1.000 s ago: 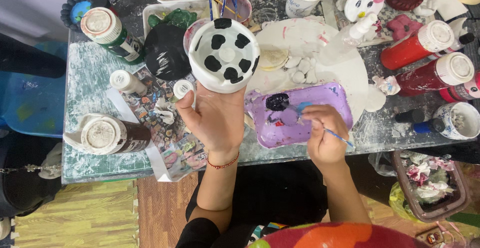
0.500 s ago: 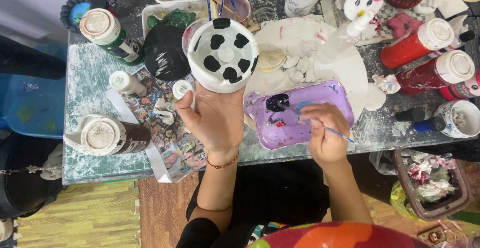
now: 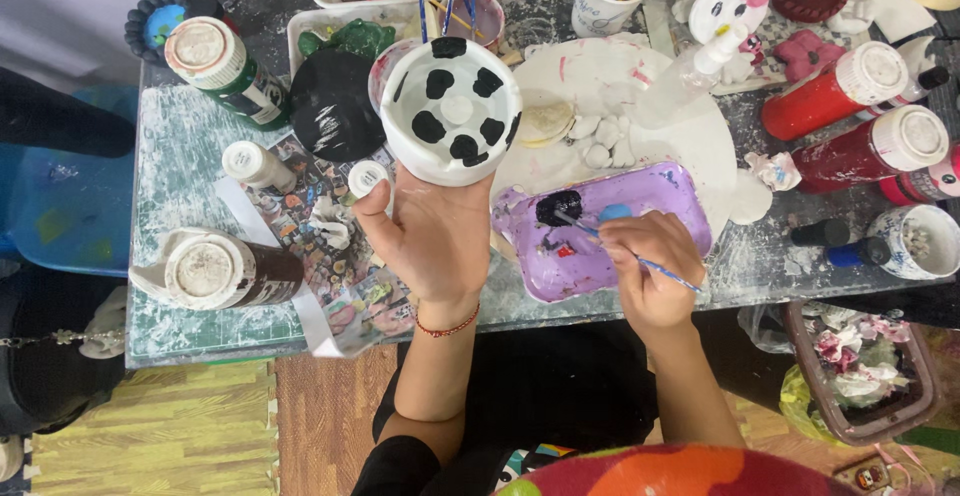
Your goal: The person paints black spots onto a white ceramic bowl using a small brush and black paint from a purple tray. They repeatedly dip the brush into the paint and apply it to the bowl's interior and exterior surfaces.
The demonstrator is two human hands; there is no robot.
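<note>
A: Head view, item one: left hand (image 3: 437,239), fingers wrapped round the base of a white cup (image 3: 452,111) with black spots. Position?

B: Raised above the table (image 3: 190,156), open mouth turned toward the camera, its axis running roughly along the line of sight. Just beyond the left fingertips.

A: Item two: right hand (image 3: 648,271).

B: Pinched on a thin brush (image 3: 625,251). Bristle end points left, dipped in black paint (image 3: 558,206) on the purple tray (image 3: 620,226).

A: Relation between them?

B: Cup lies up and left of the brush, apart, not touching. Right hand is low at the tray; left hand alone carries the cup.

A: Nearby stock?

B: Red bottles (image 3: 850,91) to the right, black lid (image 3: 333,106) just beside the cup.
</note>
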